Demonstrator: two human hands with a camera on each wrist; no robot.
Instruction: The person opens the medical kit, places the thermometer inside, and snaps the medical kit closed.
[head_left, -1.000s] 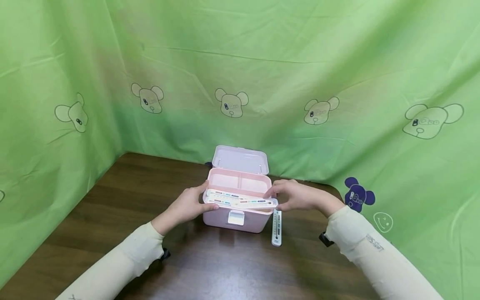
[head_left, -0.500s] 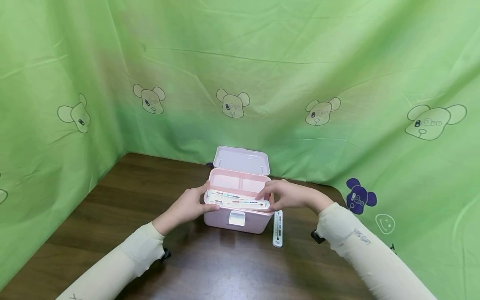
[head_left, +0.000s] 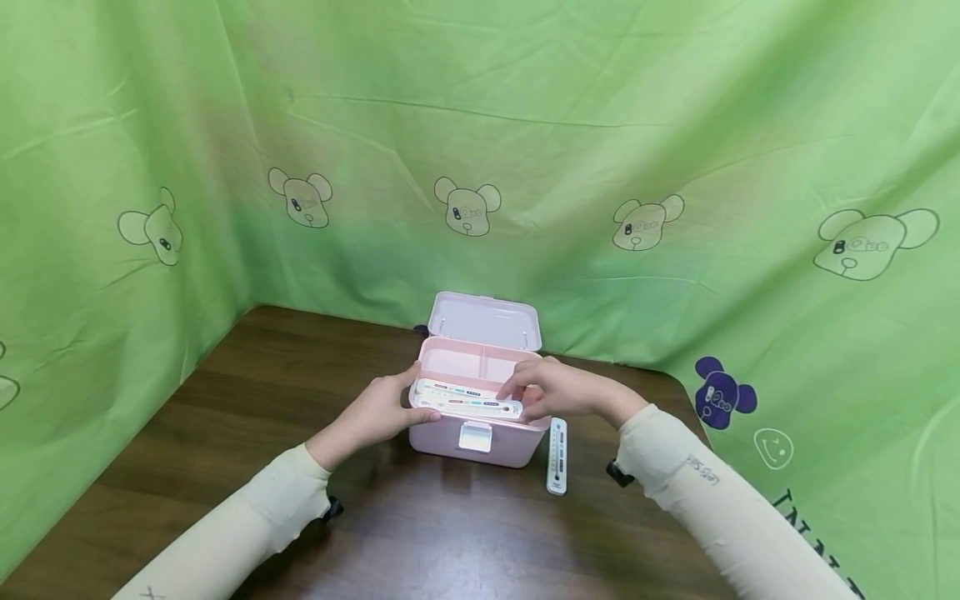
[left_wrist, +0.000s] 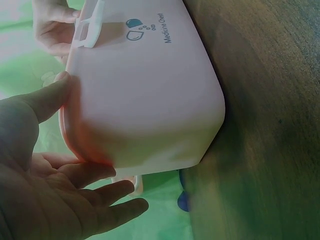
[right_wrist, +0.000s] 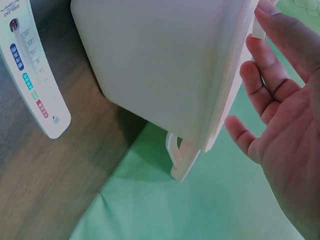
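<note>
A pink medicine box (head_left: 480, 439) stands on the brown table with its lid (head_left: 483, 321) tipped back. A flat white strip with coloured labels (head_left: 465, 402) lies across the front of the opening. My left hand (head_left: 378, 412) rests against the box's left end, thumb on the front corner, fingers straight in the left wrist view (left_wrist: 50, 165). My right hand (head_left: 551, 390) lies over the strip's right end with its fingers on top. In the right wrist view its fingers (right_wrist: 285, 100) are loosely spread beside the box wall (right_wrist: 160, 65).
A white thermometer (head_left: 557, 457) lies on the table just right of the box, also seen in the right wrist view (right_wrist: 32, 70). Green cloth with bear prints hangs behind and on both sides. The table's (head_left: 247, 392) rounded right corner is near my right forearm.
The right hand has moved left over the box, and the strip's right end, which stuck out past the box's edge, now lies inside the rim. The left hand has stayed put.
</note>
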